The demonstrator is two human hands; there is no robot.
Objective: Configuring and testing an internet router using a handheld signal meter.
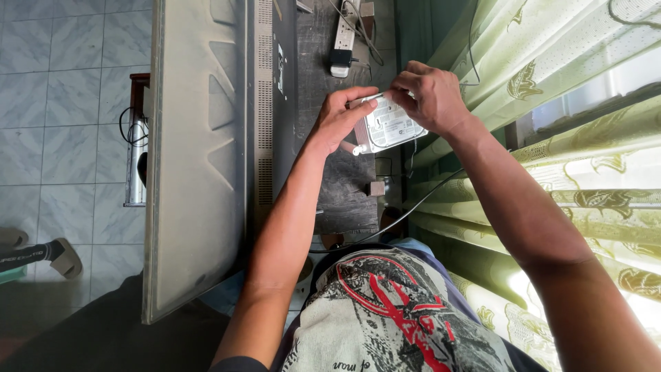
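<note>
I hold a small white router box (387, 127) above a dark wooden surface (344, 186), behind a flat television. My left hand (339, 117) grips its left edge, thumb and fingers wrapped round it. At the box's top edge my right hand (428, 95) pinches a thin white antenna or plug (365, 98). The underside of the box, with vent holes and a label, faces me. A thin cable (406, 215) trails from the box toward my body.
The back of a large grey television (206, 158) fills the left. A white power strip (342, 38) with a plugged adapter lies further along the surface. Green patterned curtains (571, 83) hang at the right. Sandals (62, 256) rest on the tiled floor.
</note>
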